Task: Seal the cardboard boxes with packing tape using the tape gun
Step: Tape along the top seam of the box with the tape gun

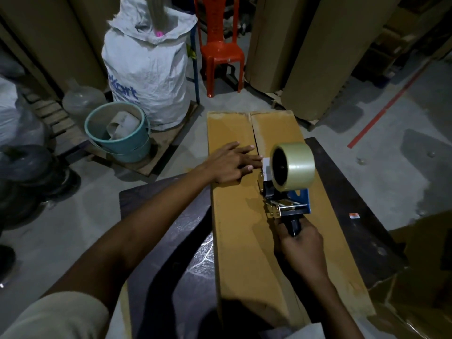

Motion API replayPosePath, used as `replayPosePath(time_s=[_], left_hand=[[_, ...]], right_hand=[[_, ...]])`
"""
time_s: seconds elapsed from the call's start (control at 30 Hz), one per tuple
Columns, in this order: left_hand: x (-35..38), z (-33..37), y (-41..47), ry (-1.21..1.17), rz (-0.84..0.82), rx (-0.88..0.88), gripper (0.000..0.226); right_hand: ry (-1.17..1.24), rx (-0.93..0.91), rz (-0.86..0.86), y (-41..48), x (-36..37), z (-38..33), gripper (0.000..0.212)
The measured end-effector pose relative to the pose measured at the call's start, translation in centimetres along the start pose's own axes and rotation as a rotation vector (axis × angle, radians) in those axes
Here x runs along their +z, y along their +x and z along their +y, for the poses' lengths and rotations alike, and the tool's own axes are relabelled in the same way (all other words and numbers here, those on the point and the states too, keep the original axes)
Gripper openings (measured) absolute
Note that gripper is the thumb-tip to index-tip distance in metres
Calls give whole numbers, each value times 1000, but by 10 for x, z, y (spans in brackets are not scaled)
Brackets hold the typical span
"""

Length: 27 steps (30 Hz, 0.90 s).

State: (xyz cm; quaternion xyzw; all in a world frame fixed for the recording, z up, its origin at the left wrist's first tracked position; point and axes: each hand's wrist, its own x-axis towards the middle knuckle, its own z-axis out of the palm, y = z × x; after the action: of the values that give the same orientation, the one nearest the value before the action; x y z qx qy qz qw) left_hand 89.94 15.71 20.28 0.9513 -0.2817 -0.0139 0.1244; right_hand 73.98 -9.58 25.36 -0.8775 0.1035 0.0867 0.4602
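Nearest, the right hand is gripping the dark handle of the tape gun, its fingers curled tightly round it. The gun is sitting on top of the long cardboard box, about halfway along it, on the middle line of the box. Its blue frame is carrying a roll of clear packing tape, which is standing upright at the far end of the gun.

The box is lying lengthwise on a dark surface, running from near to far.

Just left of the roll, the left hand is pressing flat on the box top with its fingers straight and spread, the fingertips reaching the gun's front. Beyond the hand, the seam between the two top flaps is showing as a dark line.

Farther off on the floor, a teal bucket is standing at the left. A white woven sack is standing behind it, with a red plastic chair to its right.
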Motion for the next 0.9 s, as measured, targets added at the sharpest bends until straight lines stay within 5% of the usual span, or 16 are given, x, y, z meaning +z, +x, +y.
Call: replayPosePath(time_s=[0.7,0.9], left_hand=[[-3,12,2,165,-26,-200,47],[7,67,-21,48,-43,-6,49]], right_hand=[[-135,-26,-19,-74,-30,31,16],[-73,8,-9,-88,-40,36,17]])
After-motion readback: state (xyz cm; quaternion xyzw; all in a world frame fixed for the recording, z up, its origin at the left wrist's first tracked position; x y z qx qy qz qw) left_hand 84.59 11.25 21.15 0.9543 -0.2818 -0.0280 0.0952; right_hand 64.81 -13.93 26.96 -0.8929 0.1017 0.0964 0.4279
